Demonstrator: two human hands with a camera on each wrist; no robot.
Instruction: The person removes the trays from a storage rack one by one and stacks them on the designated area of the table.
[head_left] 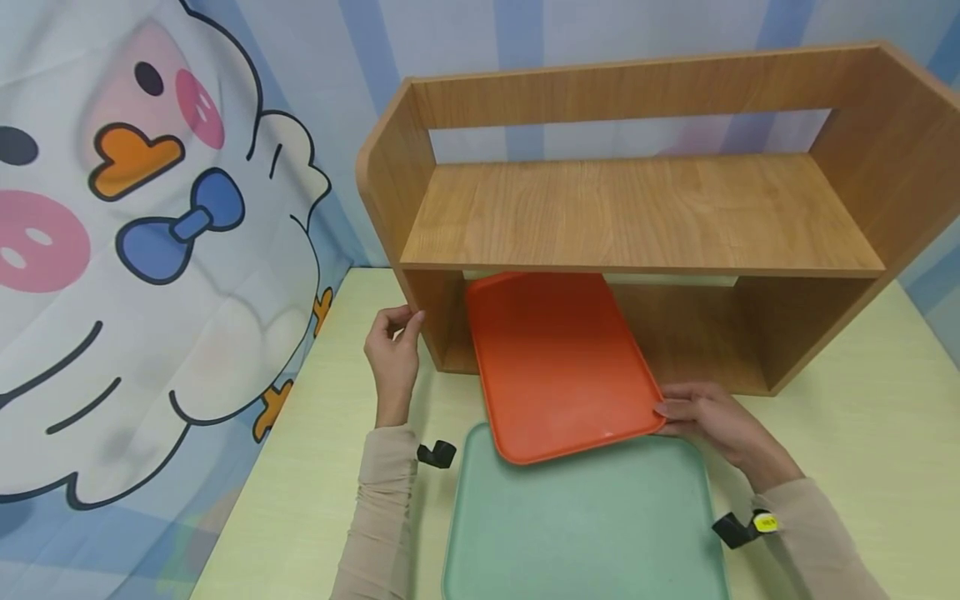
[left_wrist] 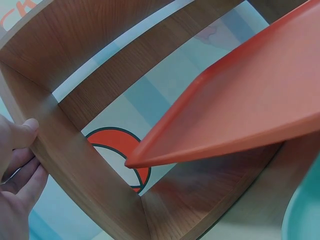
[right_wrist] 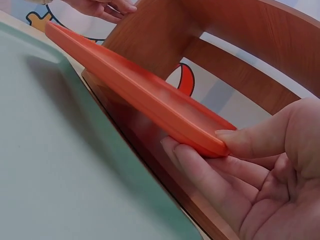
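Observation:
My right hand [head_left: 708,421] pinches the near right corner of an orange-red tray [head_left: 562,367], thumb on top and fingers beneath, as the right wrist view shows. The tray's far end reaches into the lower compartment of a wooden shelf [head_left: 645,212]. In the right wrist view the tray is tilted and held above the shelf's bottom board. My left hand [head_left: 393,354] holds the front edge of the shelf's left side panel [left_wrist: 75,155] between thumb and fingers. Below the red tray's near end, a green tray [head_left: 585,517] lies flat on the table, partly covered from above.
The pale yellow table [head_left: 300,467] extends on both sides of the green tray. A cloth with a cartoon bird [head_left: 165,250] hangs at the left, and striped cloth [head_left: 465,42] hangs behind the shelf. Small black devices [head_left: 437,454] are worn at both wrists.

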